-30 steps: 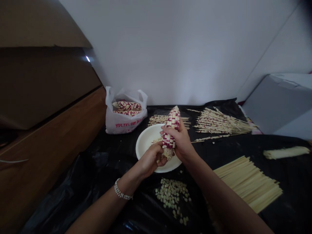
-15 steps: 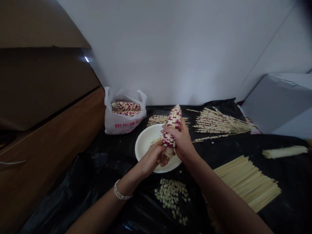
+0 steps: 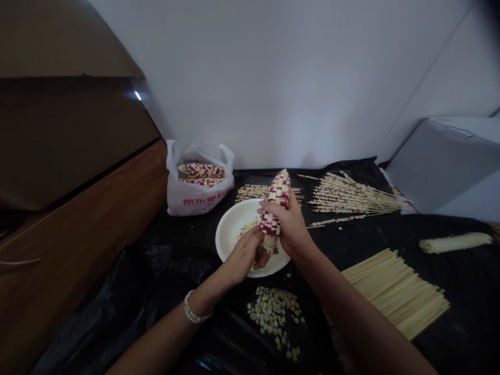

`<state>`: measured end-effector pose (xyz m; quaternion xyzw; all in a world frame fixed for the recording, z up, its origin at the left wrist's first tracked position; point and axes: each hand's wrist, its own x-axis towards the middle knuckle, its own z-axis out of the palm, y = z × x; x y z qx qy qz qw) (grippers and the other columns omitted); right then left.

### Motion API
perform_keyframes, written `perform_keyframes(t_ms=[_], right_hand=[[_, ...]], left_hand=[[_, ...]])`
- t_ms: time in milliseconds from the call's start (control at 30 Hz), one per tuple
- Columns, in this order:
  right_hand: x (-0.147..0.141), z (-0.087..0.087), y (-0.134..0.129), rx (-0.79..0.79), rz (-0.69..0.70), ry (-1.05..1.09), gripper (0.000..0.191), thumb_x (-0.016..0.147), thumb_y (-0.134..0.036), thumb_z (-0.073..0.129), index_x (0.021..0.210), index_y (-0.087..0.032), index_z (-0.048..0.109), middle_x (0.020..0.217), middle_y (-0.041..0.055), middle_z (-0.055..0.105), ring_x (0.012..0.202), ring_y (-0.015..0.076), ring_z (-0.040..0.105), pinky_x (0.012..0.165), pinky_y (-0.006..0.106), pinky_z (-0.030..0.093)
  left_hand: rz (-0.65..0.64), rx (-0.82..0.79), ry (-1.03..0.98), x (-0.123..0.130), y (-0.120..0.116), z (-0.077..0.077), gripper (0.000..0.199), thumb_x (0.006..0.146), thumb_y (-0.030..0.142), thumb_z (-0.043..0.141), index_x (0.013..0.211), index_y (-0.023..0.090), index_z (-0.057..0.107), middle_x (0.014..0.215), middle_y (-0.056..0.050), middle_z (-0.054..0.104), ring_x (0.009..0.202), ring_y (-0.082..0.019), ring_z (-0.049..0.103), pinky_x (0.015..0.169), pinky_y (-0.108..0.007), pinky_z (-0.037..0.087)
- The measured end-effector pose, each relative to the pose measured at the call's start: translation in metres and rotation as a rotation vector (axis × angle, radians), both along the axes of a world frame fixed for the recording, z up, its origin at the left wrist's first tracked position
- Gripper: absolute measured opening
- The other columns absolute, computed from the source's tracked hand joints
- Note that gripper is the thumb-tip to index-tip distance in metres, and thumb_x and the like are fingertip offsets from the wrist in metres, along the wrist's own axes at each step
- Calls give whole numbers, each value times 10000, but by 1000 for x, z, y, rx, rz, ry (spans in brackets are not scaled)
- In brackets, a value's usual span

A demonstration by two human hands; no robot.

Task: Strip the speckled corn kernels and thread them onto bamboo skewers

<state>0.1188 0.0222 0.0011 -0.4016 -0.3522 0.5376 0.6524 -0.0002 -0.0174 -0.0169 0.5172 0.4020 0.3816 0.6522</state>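
An ear of corn (image 3: pixel 276 200) with white and purple kernels stands tilted over a white bowl (image 3: pixel 227 221). My right hand (image 3: pixel 291 224) is wrapped round its middle, thumb across the front. At the lower end, where the kernels are off and bare cob shows, my left hand (image 3: pixel 248 252) has its fingers bent against the cob; its fingertips are partly hidden behind it. Loose kernels (image 3: pixel 247 229) lie in the bowl, beside my left hand. Nearer to me, a heap of pale kernels (image 3: pixel 273 312) is spread on black plastic sheeting (image 3: pixel 172 271).
A white plastic bag (image 3: pixel 199 200) holding corn ears is at the back left. Skewers threaded with kernels (image 3: pixel 339 195) lie at the back right, more behind the bowl. Bare wooden sticks (image 3: pixel 398 294) and a stripped cob (image 3: pixel 455 243) are on the right. A white box (image 3: pixel 449 161) stands beyond.
My left hand has shifted slightly at the cob's lower end, its fingers a little lower. The right hand keeps its hold on the corn, almost unmoved.
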Motion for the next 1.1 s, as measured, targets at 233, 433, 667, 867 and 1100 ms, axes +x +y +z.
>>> perform_keyframes(t_ms=[233, 433, 667, 867, 1100], right_hand=[[-4, 3, -4, -3, 61, 30, 345, 627, -268, 736, 923, -264, 560, 728, -47, 612, 644, 180, 598, 579, 310, 470], [3, 3, 0, 25, -34, -18, 330, 615, -271, 753, 883, -265, 559, 742, -41, 608, 693, 196, 600, 608, 325, 476], [1, -1, -4, 75, -52, -95, 337, 622, -259, 749, 915, -278, 583, 753, -43, 588, 677, 182, 551, 618, 325, 457], [-2, -4, -3, 50, -49, -87, 351, 619, -277, 747, 926, -279, 578, 740, -46, 588, 670, 183, 556, 602, 316, 453], [1, -4, -1, 32, -38, -91, 371, 614, -287, 742, 944, -278, 573, 736, -38, 600, 683, 197, 571, 608, 327, 465]], left_hand=[[69, -138, -104, 5, 2, 6, 153, 742, 211, 488, 838, 165, 597, 600, -1, 563, 401, -67, 344, 404, -220, 157], [16, -321, -270, -3, 4, 8, 221, 755, 314, 595, 889, 146, 646, 760, -61, 665, 554, -104, 523, 491, -213, 335], [52, -355, -245, 0, 0, 7, 218, 745, 333, 634, 844, 142, 661, 777, -69, 684, 583, -106, 526, 531, -222, 347], [68, -305, -244, 4, 0, 5, 192, 653, 183, 558, 828, 155, 632, 712, -34, 652, 547, -88, 483, 467, -195, 272], [21, -356, -293, -3, 1, 5, 241, 698, 215, 603, 932, 170, 631, 801, -41, 669, 618, -107, 539, 524, -204, 352]])
